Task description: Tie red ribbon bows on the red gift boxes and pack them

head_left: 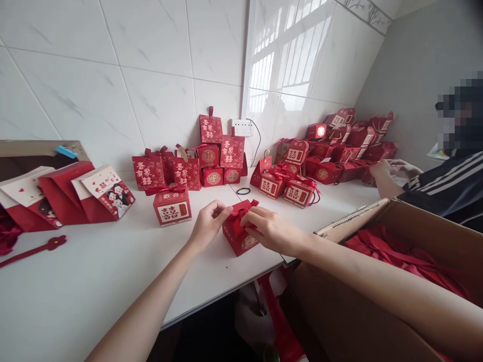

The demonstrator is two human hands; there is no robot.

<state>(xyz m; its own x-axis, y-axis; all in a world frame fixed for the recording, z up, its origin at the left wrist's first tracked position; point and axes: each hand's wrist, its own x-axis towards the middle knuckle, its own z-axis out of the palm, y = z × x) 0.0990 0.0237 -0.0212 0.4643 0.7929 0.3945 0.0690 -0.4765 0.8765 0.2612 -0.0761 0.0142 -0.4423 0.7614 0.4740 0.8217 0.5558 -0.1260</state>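
A small red gift box (236, 245) with a gold round emblem stands on the white table near its front edge. On its top is a red ribbon (241, 213) formed into a bow. My left hand (208, 221) pinches the ribbon at the left side of the bow. From the right, my right hand (271, 229) closes its fingers on the ribbon, covering part of the bow and the box's right side. Left of my hands sits another red gift box (172, 207) with a ribbon on top and a white label.
Finished-looking red boxes (298, 193) and a black ring (243, 191) lie behind my hands. Red-and-white boxes (105, 193) stand left. A cardboard box (381, 207) of red ribbons (400, 251) is at the right front. Another person's hand (388, 173) works at far right.
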